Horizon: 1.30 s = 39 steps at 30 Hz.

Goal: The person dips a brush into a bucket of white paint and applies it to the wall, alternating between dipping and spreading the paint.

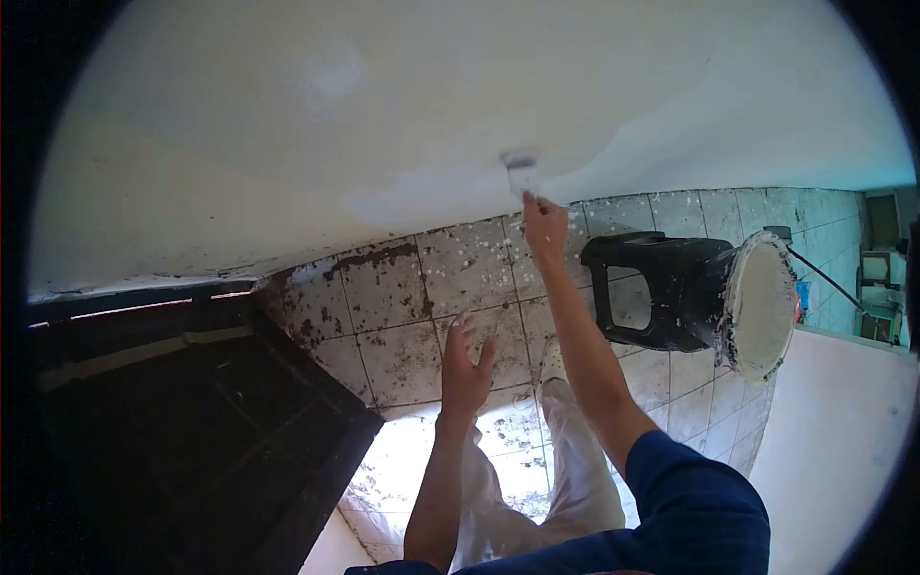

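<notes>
My right hand (546, 228) is closed on the handle of a paintbrush (522, 174). The brush's dark bristles are against the pale wall (383, 115), low down near the floor; they look slightly blurred. To the left and lower, my left hand (466, 366) hangs in the air over the tiles, fingers apart, holding nothing. Lighter and darker patches show on the wall around the brush. A bucket (762, 307) with pale paint inside and smeared edges stands on a black stool (661, 287), right of my right forearm.
The tiled floor (470, 259) is spotted with white drips and dark stains. A dark door or panel (192, 441) fills the lower left. Behind the bucket, a thin dark rod (829, 280) slants toward shelves and green items at the far right. My legs are below my hands.
</notes>
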Available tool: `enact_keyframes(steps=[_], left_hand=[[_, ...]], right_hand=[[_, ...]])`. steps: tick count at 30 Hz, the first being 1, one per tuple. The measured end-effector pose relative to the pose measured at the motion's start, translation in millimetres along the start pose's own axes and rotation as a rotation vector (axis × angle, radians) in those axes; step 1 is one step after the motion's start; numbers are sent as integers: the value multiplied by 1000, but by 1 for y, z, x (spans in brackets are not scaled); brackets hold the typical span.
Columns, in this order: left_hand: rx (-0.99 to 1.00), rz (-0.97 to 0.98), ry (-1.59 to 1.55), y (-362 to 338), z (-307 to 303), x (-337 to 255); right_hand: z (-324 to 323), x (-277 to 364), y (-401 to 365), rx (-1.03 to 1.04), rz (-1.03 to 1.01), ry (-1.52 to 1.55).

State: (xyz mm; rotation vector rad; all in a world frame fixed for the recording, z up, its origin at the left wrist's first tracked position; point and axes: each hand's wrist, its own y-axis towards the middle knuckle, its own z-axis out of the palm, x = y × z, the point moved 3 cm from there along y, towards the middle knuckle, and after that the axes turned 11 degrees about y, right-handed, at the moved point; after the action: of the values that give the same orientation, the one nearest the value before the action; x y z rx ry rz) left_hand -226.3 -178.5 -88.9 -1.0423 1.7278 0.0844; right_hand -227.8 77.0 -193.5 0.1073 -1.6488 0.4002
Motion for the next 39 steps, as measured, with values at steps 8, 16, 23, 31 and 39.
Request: enact_keyframes(steps=[8,16,23,31,39], left_hand=[[-61,-27,-46,-4,-15,46],[-8,88,14,1,-18,7],[-36,98,-39,5,-33,18],[-9,45,-41,-3,-33,18],[10,20,-20,-7,-21,31]], right_hand=[[-3,56,-36,23,96,283],[19,47,-33,-82,59,129],[9,-69,-4,-66,277,164],[24,117,-64,-23,90,482],[-17,-70,-66,23,286,-213]])
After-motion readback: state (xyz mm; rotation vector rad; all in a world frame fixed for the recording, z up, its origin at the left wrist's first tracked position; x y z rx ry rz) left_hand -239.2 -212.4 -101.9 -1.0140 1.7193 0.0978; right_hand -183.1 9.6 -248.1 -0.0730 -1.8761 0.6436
